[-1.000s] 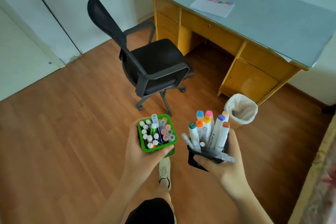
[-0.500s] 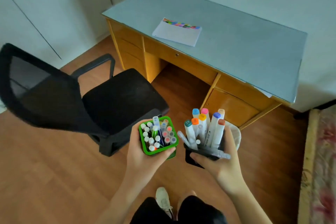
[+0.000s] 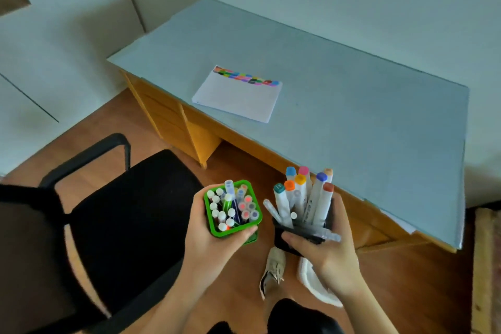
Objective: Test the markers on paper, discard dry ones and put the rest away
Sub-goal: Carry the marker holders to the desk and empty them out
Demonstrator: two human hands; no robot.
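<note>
Desk (image 3: 352, 106): waiting ahead, bearing the paper (image 3: 238, 95) (swatch row along its far edge).
Left hand (image 3: 214, 241): gripping the green cup (image 3: 233, 228) of thin markers, fingers curled round.
Right hand (image 3: 325, 249): clutching the black holder (image 3: 284, 241) of fat markers (image 3: 306, 195), possibly pinning one loose.
Carrying: keeping both upright, setting down beside the sheet.

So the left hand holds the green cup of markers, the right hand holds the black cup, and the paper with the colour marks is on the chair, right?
Not quite. The paper with the colour marks lies on the desk, not on the chair, as the head view shows. The rest is right: the left hand holds the green cup and the right hand holds the black cup.
</note>
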